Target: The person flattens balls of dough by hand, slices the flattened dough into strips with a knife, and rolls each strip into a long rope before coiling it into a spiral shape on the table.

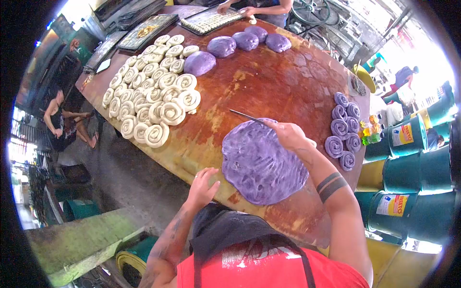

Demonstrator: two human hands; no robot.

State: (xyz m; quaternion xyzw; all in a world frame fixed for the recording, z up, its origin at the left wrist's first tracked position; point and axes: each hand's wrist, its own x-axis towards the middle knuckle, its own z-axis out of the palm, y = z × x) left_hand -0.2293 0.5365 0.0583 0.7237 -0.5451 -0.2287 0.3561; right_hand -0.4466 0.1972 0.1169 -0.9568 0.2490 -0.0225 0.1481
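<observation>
A flattened sheet of purple dough with a glossy, rippled surface lies on the wooden table in front of me. My right hand is over its upper right part, closed round the handle of a long thin knife. The dark blade points left, past the dough's far edge, and a pale handle end shows behind the fist. Just left of the dough, near the table's front edge, my left hand hangs with its fingers apart and nothing in it.
White dough spirals cover the left side. Purple dough balls sit at the back, purple spirals at the right edge. Small bottles and green drums stand right. Across the table, a person's hands work by a tray.
</observation>
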